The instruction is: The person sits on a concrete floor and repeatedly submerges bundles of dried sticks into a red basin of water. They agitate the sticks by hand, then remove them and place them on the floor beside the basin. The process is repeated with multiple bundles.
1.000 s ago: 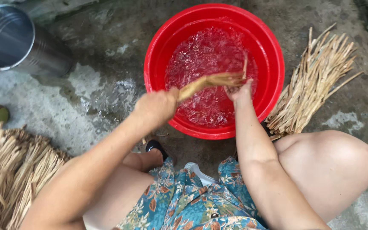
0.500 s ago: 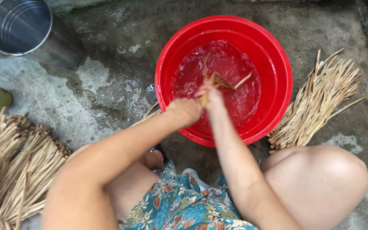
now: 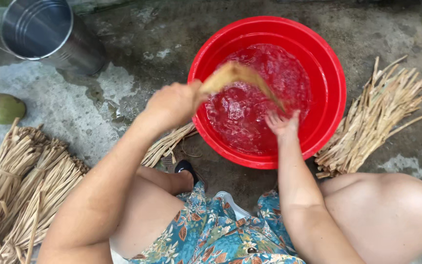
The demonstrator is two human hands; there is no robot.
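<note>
A red plastic basin [image 3: 328, 63] full of water stands on the wet concrete in front of me. My left hand [image 3: 172, 103] grips one end of a tan dried leaf strip [image 3: 238, 77] at the basin's near-left rim; the strip arcs over the water, blurred by motion. My right hand [image 3: 282, 122] hovers over the water at the strip's lower end, its fingers spread and wet, holding nothing that I can see.
A pile of dried strips [image 3: 377, 120] lies right of the basin. Bundles of the same strips [image 3: 20, 186] lie at the lower left, and a few more [image 3: 169, 144] under my left arm. A metal bucket [image 3: 45, 32] and a green coconut [image 3: 2, 107] sit at the left.
Both hands held the strip close together over the water. Now my left hand has pulled back to the left rim with the strip, and my right hand has opened off it.
</note>
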